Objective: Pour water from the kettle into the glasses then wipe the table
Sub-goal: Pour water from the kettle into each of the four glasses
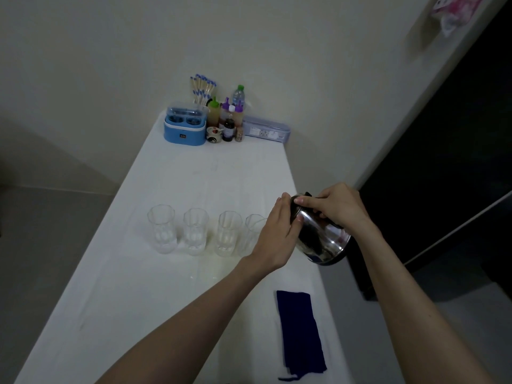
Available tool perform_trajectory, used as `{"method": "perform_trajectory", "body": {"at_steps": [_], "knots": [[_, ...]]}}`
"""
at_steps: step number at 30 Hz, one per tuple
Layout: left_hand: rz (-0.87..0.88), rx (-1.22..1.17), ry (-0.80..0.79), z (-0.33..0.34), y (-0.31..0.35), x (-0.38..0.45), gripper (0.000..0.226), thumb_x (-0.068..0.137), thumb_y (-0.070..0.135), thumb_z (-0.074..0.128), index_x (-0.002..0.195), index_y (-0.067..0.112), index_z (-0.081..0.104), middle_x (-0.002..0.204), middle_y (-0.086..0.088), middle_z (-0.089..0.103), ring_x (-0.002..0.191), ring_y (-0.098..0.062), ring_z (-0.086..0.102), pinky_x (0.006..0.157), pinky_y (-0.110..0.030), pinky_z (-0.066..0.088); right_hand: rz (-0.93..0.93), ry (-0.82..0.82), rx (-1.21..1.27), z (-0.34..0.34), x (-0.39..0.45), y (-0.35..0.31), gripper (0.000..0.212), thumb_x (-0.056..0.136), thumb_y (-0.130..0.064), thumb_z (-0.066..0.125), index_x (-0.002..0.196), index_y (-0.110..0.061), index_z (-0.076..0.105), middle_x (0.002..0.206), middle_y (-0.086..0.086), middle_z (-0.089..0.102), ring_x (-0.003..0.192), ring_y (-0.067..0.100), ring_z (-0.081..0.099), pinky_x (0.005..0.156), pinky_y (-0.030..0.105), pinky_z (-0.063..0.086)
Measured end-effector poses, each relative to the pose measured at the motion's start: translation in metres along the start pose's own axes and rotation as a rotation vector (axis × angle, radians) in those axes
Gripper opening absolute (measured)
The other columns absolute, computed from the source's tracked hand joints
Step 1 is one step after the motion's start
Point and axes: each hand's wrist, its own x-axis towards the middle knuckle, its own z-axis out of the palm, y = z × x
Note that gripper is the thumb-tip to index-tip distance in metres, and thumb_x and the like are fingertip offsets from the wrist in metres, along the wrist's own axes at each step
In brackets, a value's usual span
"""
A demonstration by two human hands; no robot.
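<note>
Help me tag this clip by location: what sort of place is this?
Probably a home dining corner: a table with sauce bottles, chopsticks and a row of glasses.

A steel kettle (321, 239) is tilted over the right side of a white table (166, 286). The right hand (336, 206) grips its black handle, and the left hand (277, 236) lies flat against its side. Four clear glasses (195, 231) stand in a row, the rightmost partly hidden behind the left hand. A dark blue cloth (300, 331) lies near the right edge. At the far end stand a blue container (184, 131), chopsticks (202, 88), bottles (228, 117) and a lilac box (266, 130).
</note>
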Motion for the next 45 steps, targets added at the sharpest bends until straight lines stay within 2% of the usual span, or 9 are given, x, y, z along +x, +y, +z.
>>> {"method": "perform_trajectory", "body": {"at_steps": [2, 5, 9, 22, 26, 29, 37, 40, 45], "knots": [[0.004, -0.001, 0.001, 0.000, 0.000, 0.000, 0.057, 0.103, 0.039, 0.025, 0.154, 0.023, 0.005, 0.163, 0.005, 0.003, 0.148, -0.007, -0.001, 0.117, -0.023, 0.003, -0.006, 0.003, -0.006, 0.001, 0.001, 0.001, 0.068, 0.067, -0.063, 0.080, 0.074, 0.004, 0.075, 0.075, 0.022, 0.074, 0.077, 0.033, 0.071, 0.065, 0.034, 0.053], [0.010, 0.000, -0.003, 0.000, -0.001, 0.001, 0.055, 0.104, 0.039, 0.025, 0.154, 0.026, 0.006, 0.163, 0.005, 0.003, 0.148, -0.008, -0.001, 0.117, -0.022, 0.002, -0.005, 0.005, -0.007, 0.004, 0.003, 0.003, 0.070, 0.066, -0.065, 0.080, 0.074, 0.005, 0.074, 0.074, 0.022, 0.073, 0.077, 0.034, 0.070, 0.068, 0.038, 0.056], [0.004, -0.003, -0.005, 0.001, -0.006, 0.002, 0.055, 0.103, 0.041, 0.025, 0.154, 0.027, 0.008, 0.163, 0.005, 0.003, 0.148, -0.006, -0.002, 0.120, -0.026, 0.002, 0.024, 0.002, 0.025, 0.005, 0.003, 0.002, 0.069, 0.065, -0.063, 0.082, 0.072, 0.005, 0.073, 0.074, 0.023, 0.073, 0.059, 0.025, 0.062, 0.057, 0.029, 0.044], [0.024, -0.024, 0.001, -0.004, -0.003, -0.002, 0.051, 0.104, 0.036, 0.027, 0.151, 0.031, 0.008, 0.162, 0.005, 0.008, 0.147, -0.005, 0.001, 0.114, -0.019, 0.002, 0.021, -0.004, 0.018, 0.009, 0.003, 0.001, 0.064, 0.067, -0.061, 0.082, 0.069, 0.002, 0.074, 0.074, 0.023, 0.073, 0.057, 0.018, 0.058, 0.056, 0.027, 0.042], [0.009, -0.026, -0.006, -0.003, -0.006, -0.001, 0.053, 0.103, 0.038, 0.027, 0.152, 0.030, 0.007, 0.162, 0.005, 0.005, 0.148, -0.008, -0.001, 0.115, -0.020, 0.001, 0.012, -0.004, 0.008, 0.010, 0.004, 0.001, 0.065, 0.066, -0.062, 0.082, 0.068, 0.002, 0.074, 0.074, 0.023, 0.073, 0.059, 0.025, 0.063, 0.059, 0.030, 0.050], [0.011, -0.034, -0.006, -0.004, -0.006, -0.001, 0.053, 0.103, 0.038, 0.027, 0.152, 0.029, 0.008, 0.162, 0.005, 0.005, 0.148, -0.008, -0.001, 0.114, -0.019, 0.001, 0.006, -0.007, 0.003, 0.012, 0.006, 0.001, 0.066, 0.065, -0.063, 0.082, 0.069, 0.003, 0.074, 0.074, 0.022, 0.073, 0.071, 0.034, 0.071, 0.066, 0.038, 0.057], [-0.017, -0.038, -0.014, -0.003, -0.010, 0.002, 0.056, 0.103, 0.041, 0.025, 0.153, 0.026, 0.005, 0.163, 0.004, 0.001, 0.148, -0.007, -0.004, 0.117, -0.022, 0.001, 0.016, -0.008, 0.027, 0.015, 0.009, 0.003, 0.070, 0.064, -0.063, 0.082, 0.071, 0.006, 0.072, 0.068, 0.023, 0.069, 0.059, 0.022, 0.060, 0.060, 0.030, 0.046], [-0.018, -0.042, -0.016, -0.004, -0.009, 0.001, 0.057, 0.103, 0.041, 0.025, 0.153, 0.026, 0.002, 0.163, 0.005, 0.000, 0.148, -0.007, -0.004, 0.118, -0.023, 0.001, 0.018, -0.010, 0.025, 0.015, 0.010, 0.003, 0.073, 0.065, -0.063, 0.082, 0.073, 0.009, 0.070, 0.062, 0.016, 0.063, 0.058, 0.019, 0.056, 0.058, 0.029, 0.042], [-0.013, -0.046, -0.015, -0.005, -0.009, 0.001, 0.056, 0.103, 0.040, 0.026, 0.153, 0.026, 0.003, 0.163, 0.004, 0.002, 0.148, -0.007, -0.003, 0.117, -0.022, 0.001, 0.006, -0.014, 0.007, 0.015, 0.009, 0.002, 0.072, 0.066, -0.062, 0.082, 0.071, 0.009, 0.069, 0.075, 0.028, 0.070, 0.058, 0.020, 0.057, 0.057, 0.029, 0.041]]}}
